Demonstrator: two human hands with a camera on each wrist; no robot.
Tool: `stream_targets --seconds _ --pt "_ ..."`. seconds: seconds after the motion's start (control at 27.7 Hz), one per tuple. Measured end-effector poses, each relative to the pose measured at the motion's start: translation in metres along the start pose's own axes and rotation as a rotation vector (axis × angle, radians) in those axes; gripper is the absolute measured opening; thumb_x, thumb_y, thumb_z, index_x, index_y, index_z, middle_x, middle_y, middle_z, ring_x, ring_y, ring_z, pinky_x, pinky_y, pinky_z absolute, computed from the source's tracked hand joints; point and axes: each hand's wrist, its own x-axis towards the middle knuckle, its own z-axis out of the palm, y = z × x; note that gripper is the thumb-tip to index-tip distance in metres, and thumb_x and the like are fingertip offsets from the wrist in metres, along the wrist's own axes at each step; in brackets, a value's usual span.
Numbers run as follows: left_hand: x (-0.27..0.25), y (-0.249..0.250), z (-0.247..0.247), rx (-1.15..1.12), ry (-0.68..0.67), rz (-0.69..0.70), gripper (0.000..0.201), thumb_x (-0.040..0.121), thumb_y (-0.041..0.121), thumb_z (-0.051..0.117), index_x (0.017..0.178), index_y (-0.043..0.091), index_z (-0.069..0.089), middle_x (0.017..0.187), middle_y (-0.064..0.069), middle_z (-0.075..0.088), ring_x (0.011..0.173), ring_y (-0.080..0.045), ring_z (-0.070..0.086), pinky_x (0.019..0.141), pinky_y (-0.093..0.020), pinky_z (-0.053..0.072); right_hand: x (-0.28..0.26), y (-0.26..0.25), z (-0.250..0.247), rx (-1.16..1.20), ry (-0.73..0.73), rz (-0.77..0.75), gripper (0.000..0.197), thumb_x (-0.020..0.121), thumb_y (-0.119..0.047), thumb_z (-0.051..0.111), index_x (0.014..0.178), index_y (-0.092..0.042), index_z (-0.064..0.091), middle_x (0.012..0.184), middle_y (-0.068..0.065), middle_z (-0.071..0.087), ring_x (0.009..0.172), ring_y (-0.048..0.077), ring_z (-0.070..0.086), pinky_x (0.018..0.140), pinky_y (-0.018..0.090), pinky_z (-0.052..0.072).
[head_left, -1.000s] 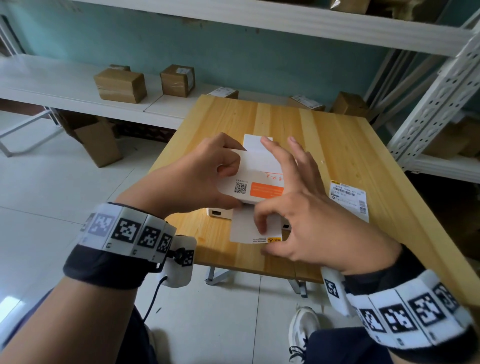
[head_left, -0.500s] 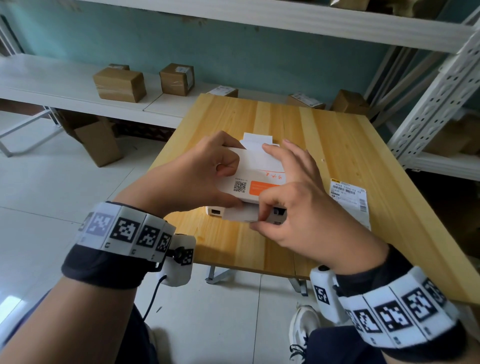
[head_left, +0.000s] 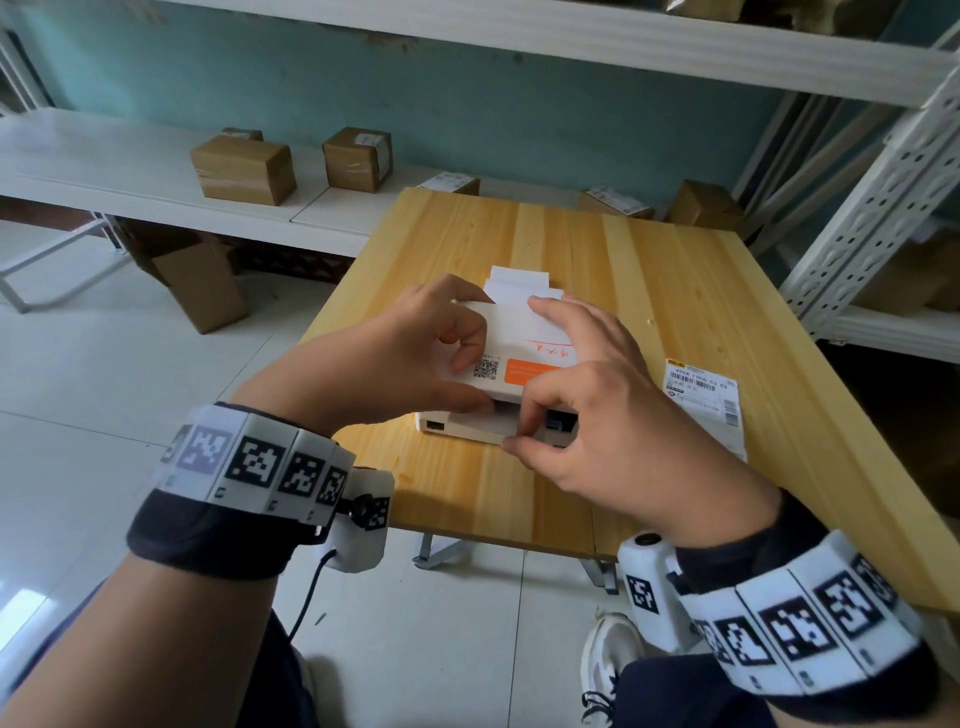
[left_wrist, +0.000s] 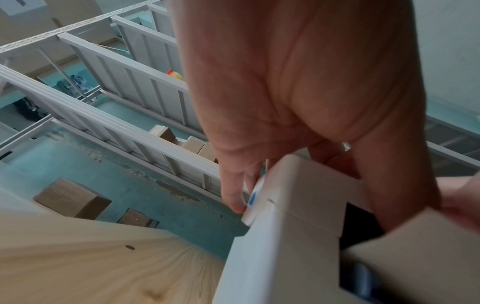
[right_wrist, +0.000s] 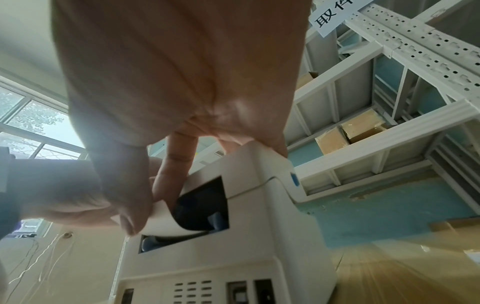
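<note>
A white label printer (head_left: 511, 332) with an orange sticker and a QR code stands on the wooden table (head_left: 649, 270). My left hand (head_left: 415, 358) grips its top from the left: the fingers (left_wrist: 233, 197) curl over one side of the printer (left_wrist: 285, 236) and the thumb lies across the near side. My right hand (head_left: 587, 415) pinches a white paper strip (head_left: 496, 423) between thumb and forefinger at the near opening. In the right wrist view the paper strip (right_wrist: 166, 222) curls into the dark slot of the printer (right_wrist: 249, 246). The other fingers of the right hand (right_wrist: 145, 209) rest on the lid.
White paper (head_left: 519, 283) sticks up behind the printer. A printed shipping label (head_left: 701, 400) lies on the table to the right. Cardboard boxes (head_left: 244, 169) sit on a low white shelf at the back left. A white metal rack (head_left: 872, 208) stands to the right.
The right hand has drawn in toward the printer. The long white strip that hung out over the table now shows only as a short curl at the opening. The left hand keeps its grip.
</note>
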Motion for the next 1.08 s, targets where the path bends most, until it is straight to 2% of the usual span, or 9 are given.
stream_targets --seconds 0.14,0.25,0.33,0.4,0.51,0.69,0.87,0.94,1.08 --pt "0.0 0.003 -0.001 -0.009 -0.028 -0.048 0.04 0.074 0.023 0.086 0.064 0.023 0.047 0.136 0.01 0.046 0.115 -0.014 0.046 0.091 -0.023 0.044 0.004 0.002 0.001 0.068 0.064 0.027 0.019 0.072 -0.035 0.08 0.062 -0.027 0.066 0.141 -0.002 0.046 0.138 0.014 0.033 0.121 0.042 0.007" --pt "0.001 0.005 -0.002 -0.049 -0.035 -0.06 0.035 0.074 0.022 0.086 0.07 0.025 0.052 0.132 0.009 0.05 0.112 -0.017 0.05 0.088 -0.022 0.047 0.005 0.003 0.002 0.051 0.061 0.014 0.019 0.072 -0.036 0.08 0.062 -0.027 0.067 0.141 -0.003 0.046 0.137 0.014 0.034 0.121 0.043 0.009" --pt "0.001 0.006 -0.002 -0.093 -0.029 -0.083 0.036 0.074 0.025 0.087 0.095 0.032 0.059 0.123 0.011 0.053 0.105 -0.014 0.055 0.08 -0.021 0.051 0.004 0.003 0.002 0.037 0.049 0.008 0.019 0.071 -0.038 0.081 0.062 -0.027 0.068 0.141 -0.003 0.046 0.137 0.015 0.034 0.121 0.043 0.009" --pt "0.0 0.004 -0.003 -0.115 -0.026 -0.127 0.063 0.073 0.028 0.087 0.125 0.041 0.053 0.119 0.017 0.052 0.101 -0.004 0.053 0.074 -0.014 0.046 0.004 0.003 0.002 0.026 0.044 0.004 0.018 0.071 -0.038 0.081 0.063 -0.027 0.069 0.141 -0.003 0.045 0.137 0.016 0.034 0.121 0.042 0.009" --pt "0.0 0.003 -0.003 -0.086 -0.047 -0.145 0.083 0.074 0.035 0.085 0.146 0.037 0.044 0.131 0.021 0.048 0.107 -0.003 0.048 0.077 -0.008 0.041 0.004 0.003 0.001 0.015 0.047 0.006 0.017 0.072 -0.037 0.08 0.064 -0.027 0.069 0.142 -0.004 0.044 0.137 0.014 0.032 0.121 0.04 0.008" --pt "0.002 0.002 -0.003 -0.043 -0.061 -0.154 0.085 0.075 0.037 0.084 0.149 0.034 0.042 0.141 0.021 0.043 0.116 -0.003 0.046 0.079 -0.008 0.04 0.005 0.002 0.001 0.0 0.048 0.02 0.018 0.072 -0.037 0.08 0.063 -0.027 0.068 0.143 -0.006 0.044 0.136 0.01 0.031 0.121 0.038 0.008" --pt "0.003 -0.002 -0.002 -0.026 -0.076 -0.142 0.084 0.076 0.04 0.081 0.15 0.032 0.041 0.142 0.022 0.041 0.116 -0.002 0.046 0.09 -0.011 0.037 0.005 0.0 -0.002 0.041 0.052 0.042 0.017 0.075 -0.032 0.079 0.065 -0.023 0.069 0.142 -0.006 0.048 0.112 -0.019 0.019 0.117 0.041 0.021" --pt "0.004 -0.004 -0.001 -0.035 -0.084 -0.134 0.083 0.078 0.041 0.08 0.151 0.031 0.04 0.146 0.022 0.039 0.12 -0.002 0.045 0.085 -0.006 0.035 0.005 0.0 -0.002 0.038 0.046 0.043 0.016 0.075 -0.032 0.079 0.066 -0.023 0.069 0.143 -0.006 0.047 0.11 -0.02 0.016 0.116 0.04 0.022" --pt "0.004 -0.009 0.002 -0.061 -0.089 -0.113 0.084 0.079 0.04 0.079 0.152 0.029 0.039 0.153 0.018 0.036 0.131 -0.006 0.044 0.099 -0.015 0.032 0.005 -0.002 -0.004 0.033 0.033 0.046 0.016 0.075 -0.032 0.079 0.066 -0.022 0.069 0.143 -0.007 0.047 0.109 -0.022 0.015 0.117 0.04 0.021"
